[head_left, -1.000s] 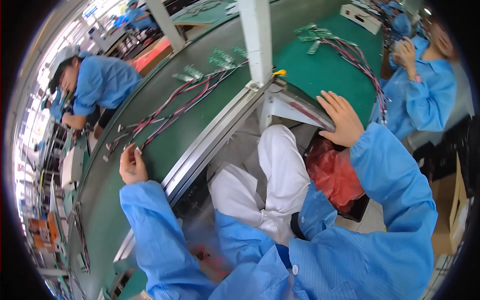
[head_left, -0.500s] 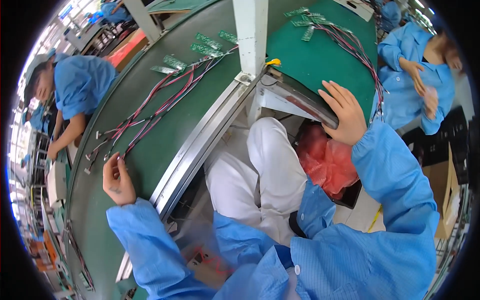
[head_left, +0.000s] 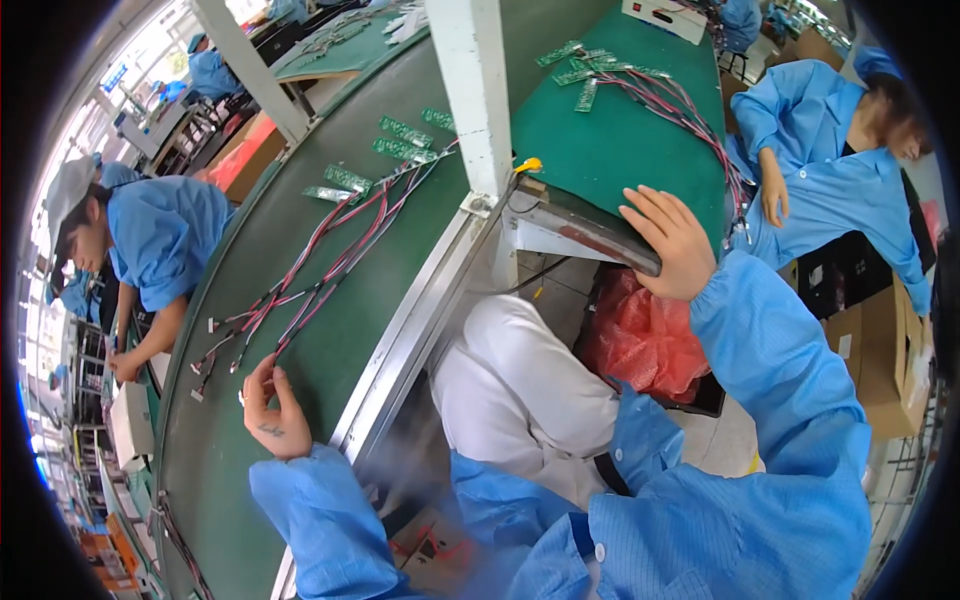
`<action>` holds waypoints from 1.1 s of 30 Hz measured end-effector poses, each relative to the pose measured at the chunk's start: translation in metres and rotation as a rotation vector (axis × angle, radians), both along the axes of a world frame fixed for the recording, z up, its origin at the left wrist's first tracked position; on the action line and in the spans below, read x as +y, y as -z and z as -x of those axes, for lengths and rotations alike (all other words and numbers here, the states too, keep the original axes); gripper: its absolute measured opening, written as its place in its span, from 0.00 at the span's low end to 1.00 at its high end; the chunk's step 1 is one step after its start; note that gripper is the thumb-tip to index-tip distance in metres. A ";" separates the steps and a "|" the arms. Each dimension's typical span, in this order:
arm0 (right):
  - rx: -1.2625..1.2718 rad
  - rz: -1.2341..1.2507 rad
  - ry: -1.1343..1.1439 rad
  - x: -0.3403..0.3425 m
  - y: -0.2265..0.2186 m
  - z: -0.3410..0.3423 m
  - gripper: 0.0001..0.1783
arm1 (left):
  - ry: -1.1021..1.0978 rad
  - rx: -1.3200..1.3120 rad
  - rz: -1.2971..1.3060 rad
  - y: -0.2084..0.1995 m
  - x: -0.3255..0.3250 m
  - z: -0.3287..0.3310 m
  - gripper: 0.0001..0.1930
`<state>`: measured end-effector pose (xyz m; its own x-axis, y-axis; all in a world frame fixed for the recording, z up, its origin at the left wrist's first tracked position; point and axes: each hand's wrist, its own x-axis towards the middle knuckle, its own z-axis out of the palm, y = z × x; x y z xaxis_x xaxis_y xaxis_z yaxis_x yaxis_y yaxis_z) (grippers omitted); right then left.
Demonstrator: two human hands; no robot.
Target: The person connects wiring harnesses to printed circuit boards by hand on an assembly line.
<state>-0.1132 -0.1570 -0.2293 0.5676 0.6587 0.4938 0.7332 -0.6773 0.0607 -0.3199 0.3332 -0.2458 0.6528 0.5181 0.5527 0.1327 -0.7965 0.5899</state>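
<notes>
My left hand (head_left: 276, 412) is on the green belt at the near end of a bundle of red, black and white wire harnesses (head_left: 335, 250). Thumb and forefinger are closed on the end of one wire harness; the connector inside the pinch is hidden. Small green circuit boards (head_left: 405, 140) are attached at the far ends of the bundle. My right hand (head_left: 672, 245) lies flat with fingers stretched over the edge of the green mat (head_left: 600, 140), on a dark metal rail (head_left: 590, 232), holding nothing.
A white post (head_left: 470, 90) stands between belt and mat. More boards and wires (head_left: 670, 95) lie on the mat, near a white box (head_left: 665, 18). Red bubble wrap (head_left: 640, 335) fills a bin below. Co-workers (head_left: 170, 225) are at left and right; a cardboard box (head_left: 880, 360) stands at right.
The view has shifted, and my white-trousered legs have swung round. Both hands keep their places at the wires and the rail. At right, the co-worker's hands have moved apart and down.
</notes>
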 end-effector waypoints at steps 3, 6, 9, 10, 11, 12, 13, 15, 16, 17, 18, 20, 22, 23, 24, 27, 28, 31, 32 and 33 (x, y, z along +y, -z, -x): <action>0.045 -0.005 -0.010 -0.004 0.001 0.003 0.38 | -0.033 -0.042 0.026 0.004 0.001 0.000 0.10; 0.039 -0.027 -0.023 -0.007 0.005 0.000 0.37 | -0.107 -0.038 -0.012 0.008 0.004 0.001 0.11; 0.033 -0.052 -0.040 -0.009 0.010 -0.001 0.35 | -0.148 -0.055 -0.050 0.012 0.007 0.003 0.11; 0.044 -0.050 -0.046 -0.010 0.010 -0.001 0.35 | -0.151 -0.059 -0.061 0.013 0.010 0.003 0.11; 0.059 -0.050 -0.054 -0.010 0.010 -0.001 0.34 | -0.176 -0.051 -0.051 0.011 0.010 0.005 0.11; 0.072 -0.065 -0.067 -0.011 0.009 -0.001 0.34 | -0.203 -0.042 -0.042 0.010 0.009 0.008 0.12; 0.073 -0.078 -0.078 -0.012 0.008 -0.001 0.34 | -0.213 -0.042 -0.056 0.010 0.007 0.014 0.12; 0.090 -0.041 -0.068 -0.014 0.007 -0.002 0.35 | -0.179 -0.096 -0.170 0.009 -0.003 0.022 0.14; 0.083 -0.051 -0.080 -0.016 0.007 -0.003 0.35 | -0.192 -0.102 -0.181 0.007 -0.013 0.029 0.14; 0.095 -0.067 -0.083 -0.018 0.008 -0.002 0.35 | -0.179 -0.012 -0.261 0.004 -0.027 0.040 0.16; 0.112 -0.080 -0.083 -0.021 0.009 -0.001 0.36 | -0.163 0.084 -0.337 0.001 -0.039 0.052 0.18; 0.118 -0.076 -0.092 -0.021 0.008 -0.003 0.36 | -0.202 0.143 -0.362 -0.005 -0.061 0.075 0.20; 0.127 -0.063 -0.099 -0.022 0.008 -0.004 0.37 | -0.240 0.205 -0.378 -0.006 -0.072 0.096 0.22; 0.146 -0.063 -0.097 -0.021 0.008 -0.004 0.37 | -0.270 0.276 -0.453 -0.006 -0.075 0.105 0.24; 0.166 -0.062 -0.093 -0.022 0.009 -0.004 0.37 | -0.298 0.347 -0.526 -0.005 -0.077 0.111 0.25; 0.171 -0.062 -0.095 -0.021 0.010 -0.005 0.37 | -0.350 0.400 -0.614 0.001 -0.074 0.116 0.24; 0.175 -0.067 -0.100 -0.021 0.010 -0.006 0.37 | -0.355 0.405 -0.619 0.001 -0.074 0.117 0.24; 0.191 -0.074 -0.107 -0.022 0.009 -0.007 0.37 | -0.360 0.423 -0.662 -0.001 -0.083 0.113 0.24; 0.194 -0.066 -0.105 -0.022 0.007 -0.007 0.37 | -0.372 0.446 -0.671 -0.002 -0.084 0.113 0.24; 0.197 -0.057 -0.104 -0.022 0.006 -0.007 0.37 | -0.385 0.468 -0.679 -0.002 -0.085 0.113 0.24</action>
